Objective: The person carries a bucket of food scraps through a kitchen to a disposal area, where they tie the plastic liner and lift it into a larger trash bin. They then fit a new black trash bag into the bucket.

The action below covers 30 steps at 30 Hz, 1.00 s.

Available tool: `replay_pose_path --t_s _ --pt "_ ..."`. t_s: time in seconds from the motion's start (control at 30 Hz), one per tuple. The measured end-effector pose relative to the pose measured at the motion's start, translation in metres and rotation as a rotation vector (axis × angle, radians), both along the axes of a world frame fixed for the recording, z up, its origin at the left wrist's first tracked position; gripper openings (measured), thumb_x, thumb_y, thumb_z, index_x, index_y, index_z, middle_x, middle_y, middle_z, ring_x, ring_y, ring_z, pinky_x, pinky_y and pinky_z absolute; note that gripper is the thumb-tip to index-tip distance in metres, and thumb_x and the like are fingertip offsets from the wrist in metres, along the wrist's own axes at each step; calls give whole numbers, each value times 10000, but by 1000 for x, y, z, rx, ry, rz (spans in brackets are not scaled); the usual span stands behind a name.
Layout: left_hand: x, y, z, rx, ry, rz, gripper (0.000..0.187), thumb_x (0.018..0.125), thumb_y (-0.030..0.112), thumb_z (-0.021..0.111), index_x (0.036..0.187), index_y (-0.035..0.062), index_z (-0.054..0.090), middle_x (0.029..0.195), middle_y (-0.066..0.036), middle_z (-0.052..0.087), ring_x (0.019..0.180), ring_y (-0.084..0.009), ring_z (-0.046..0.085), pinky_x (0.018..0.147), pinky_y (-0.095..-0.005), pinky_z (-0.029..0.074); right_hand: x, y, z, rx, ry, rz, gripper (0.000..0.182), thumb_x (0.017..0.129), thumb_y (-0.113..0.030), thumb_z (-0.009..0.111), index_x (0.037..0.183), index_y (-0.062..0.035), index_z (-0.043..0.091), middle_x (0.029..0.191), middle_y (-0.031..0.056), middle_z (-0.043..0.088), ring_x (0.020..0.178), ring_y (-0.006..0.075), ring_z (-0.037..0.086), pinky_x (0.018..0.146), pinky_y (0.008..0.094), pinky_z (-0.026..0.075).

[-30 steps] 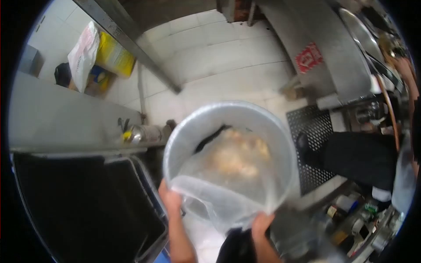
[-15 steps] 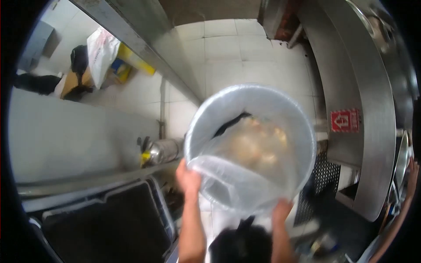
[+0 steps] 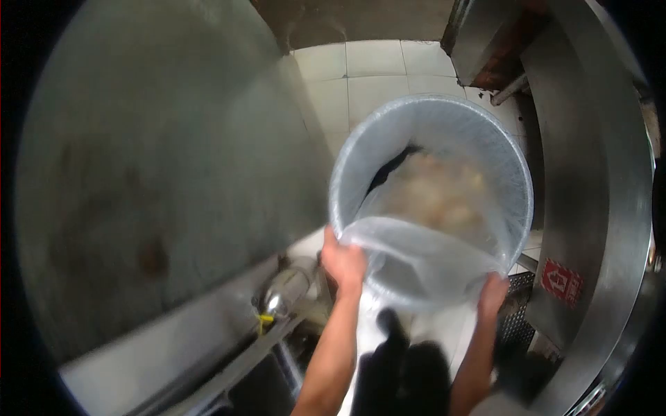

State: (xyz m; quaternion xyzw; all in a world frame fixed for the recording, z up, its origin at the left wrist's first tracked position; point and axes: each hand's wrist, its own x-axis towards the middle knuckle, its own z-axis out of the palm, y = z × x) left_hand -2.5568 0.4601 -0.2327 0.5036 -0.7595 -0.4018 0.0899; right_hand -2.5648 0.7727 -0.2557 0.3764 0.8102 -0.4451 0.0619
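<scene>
Bucket (image 3: 433, 132), pale and round, lined with a clear plastic bag (image 3: 416, 260), is held up in front of the camera, tilted so that its mouth is seen. Pale, blurred contents (image 3: 437, 197) are seen lying inside the bucket, under the bag film; what they are cannot be told. A dark strip (image 3: 388, 173) is seen against the inner wall, left of the contents.

The left hand (image 3: 343, 262) is clenched on the near left rim of the bucket, where the bag is folded over. The right hand (image 3: 492, 295) is gripped on the near right rim, with its fingers pressed on the bag.

A large steel surface (image 3: 159, 173) is seen left of the bucket, and a metal tap (image 3: 281, 298) is seen below it, beside the left hand. White floor tiles (image 3: 374, 76) are seen beyond the bucket. A steel unit (image 3: 590, 173) stands right of the bucket, with a red label (image 3: 562, 281) on it near the right hand. A perforated floor mat (image 3: 517, 315) lies just beside the right hand.
</scene>
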Motion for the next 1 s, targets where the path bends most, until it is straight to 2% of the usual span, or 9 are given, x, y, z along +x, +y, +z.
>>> replay_pose_path --t_s 0.1,0.13,0.3,0.43,0.53,0.6,0.73,0.8,1.0 --pt "-27 -10 2 13 26 -24 416 792 151 645 1173 -11 608 1048 -259 675 986 -424 646 879 -428 494 -30 -1 3 -44 2 -21 377 805 -181 561 1019 127 603 884 171 652 771 257 601 719 381 473" --pt "-50 -17 1 -13 65 -19 280 816 122 648 1064 -7 650 952 -159 719 894 -233 667 831 -329 489 -51 -8 -1 35 -8 -69 387 818 -185 560 1054 121 587 927 174 644 816 255 600 748 379 472" --pt "-107 -32 0 14 182 16 250 814 88 652 1043 -11 651 957 -116 709 902 -197 645 843 -308 485 -120 -36 7 -210 168 -154 387 864 -184 524 1137 90 543 1059 163 603 948 266 584 831 386 465" --pt "-153 -47 12 601 641 338 245 819 38 658 1059 -8 653 970 -67 698 894 -147 615 832 -283 480 -158 -39 8 -171 66 -125 378 858 -165 529 1138 88 546 1041 162 602 953 268 584 833 391 470" --pt "-64 -52 53 136 318 27 234 820 49 660 1046 -13 651 952 -72 700 882 -149 615 823 -295 484 -63 -38 26 -370 241 -237 478 877 -193 556 1252 88 462 1101 175 585 966 269 591 857 380 478" --pt "-101 -63 58 91 298 -17 228 825 49 653 1043 -16 650 943 -73 698 877 -149 615 818 -298 484 -76 -24 1 -236 157 -117 499 882 -207 560 1270 84 443 1115 180 578 976 269 588 868 377 475" --pt "-152 -90 44 18 247 -83 201 843 37 624 1035 -21 644 923 -75 695 869 -153 615 809 -301 486 -132 -68 36 -178 89 -49 508 883 -219 560 1265 96 450 1146 193 565 1012 277 571 892 373 461" --pt "-154 -89 46 18 238 -70 192 851 27 611 1034 -20 645 919 -76 694 865 -153 613 806 -301 486 -130 -60 27 -18 108 135 423 871 -172 537 1182 114 522 1127 189 580 971 263 585 844 348 471" --pt "-167 -103 51 85 292 -111 251 860 -22 546 1095 -29 636 968 -103 690 899 -189 621 821 -315 489 -142 -73 63 -93 50 155 296 870 -143 531 1012 100 623 1025 188 643 971 314 588 916 382 441"
